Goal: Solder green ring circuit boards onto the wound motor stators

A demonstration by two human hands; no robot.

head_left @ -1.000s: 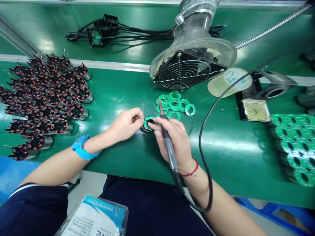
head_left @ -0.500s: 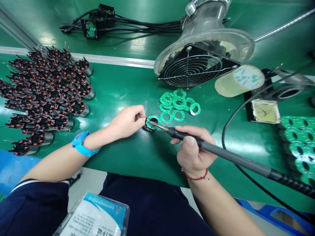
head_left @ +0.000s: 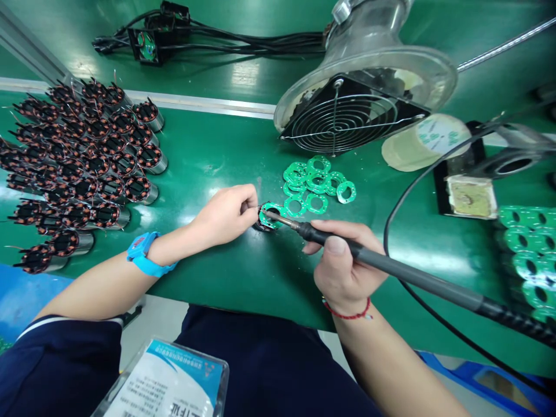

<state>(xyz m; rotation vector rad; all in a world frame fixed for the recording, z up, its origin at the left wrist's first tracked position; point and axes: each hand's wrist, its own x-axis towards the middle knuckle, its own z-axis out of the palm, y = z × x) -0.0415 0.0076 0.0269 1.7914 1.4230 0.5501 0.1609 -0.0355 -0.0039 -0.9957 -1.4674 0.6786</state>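
My right hand (head_left: 345, 260) grips a grey soldering iron (head_left: 391, 271) like a pen. Its tip rests on a green ring-shaped circuit board (head_left: 270, 212) that sits on a small wound motor part in the middle of the green mat. My left hand (head_left: 226, 214) is pinched at the left edge of that board, holding something thin that I cannot make out. A blue watch is on my left wrist and a red string on my right. A loose heap of green ring boards (head_left: 315, 182) lies just behind the workpiece.
Many copper-wound stators (head_left: 82, 168) stand packed at the left. A fume fan with a wire grille (head_left: 351, 116) sits behind, a solder spool (head_left: 423, 145) and sponge holder (head_left: 469, 197) at the right, stacked green boards (head_left: 530, 255) at far right. Black cables (head_left: 208, 40) lie at the back.
One second ago the iron stood upright in my right hand with fingers on the board. It has since swung down sideways, tip onto the board. My left hand kept its pinch.
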